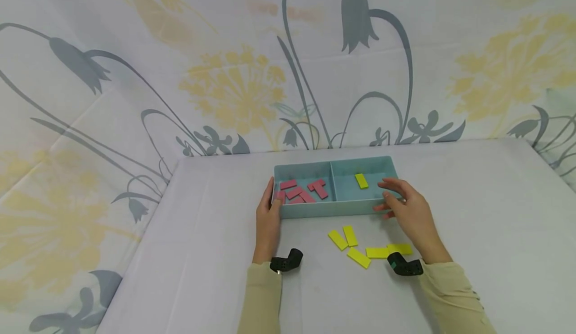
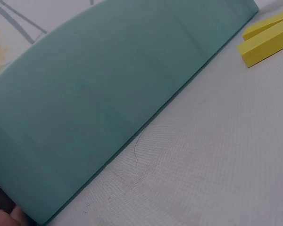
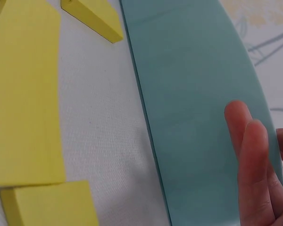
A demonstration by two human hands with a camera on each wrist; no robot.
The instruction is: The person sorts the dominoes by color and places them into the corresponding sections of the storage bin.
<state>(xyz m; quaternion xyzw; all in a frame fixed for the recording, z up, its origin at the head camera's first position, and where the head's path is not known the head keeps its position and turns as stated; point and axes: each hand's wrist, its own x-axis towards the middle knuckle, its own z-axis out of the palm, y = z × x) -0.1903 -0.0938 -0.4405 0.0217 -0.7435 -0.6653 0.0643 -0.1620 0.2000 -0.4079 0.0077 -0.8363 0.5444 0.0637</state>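
Observation:
A light-blue two-compartment box (image 1: 330,209) stands on the white-covered table. Its left compartment holds several pink blocks (image 1: 294,192); one yellow block (image 1: 362,181) lies in the right one. With my left hand (image 1: 268,219) I hold the box's left end, thumb at the front corner and fingers along the side. At the right front corner is my right hand (image 1: 411,211), fingers loosely bent and nothing between them. Some right-hand fingers (image 3: 254,155) hang outside the front wall (image 3: 188,94), others above the compartment. Whether they touch the box I cannot tell.
Several yellow blocks (image 1: 358,257) lie loose on the cloth in front of the box, some just below my right hand. A flower-printed curtain (image 1: 234,89) rises behind the table and along its left side.

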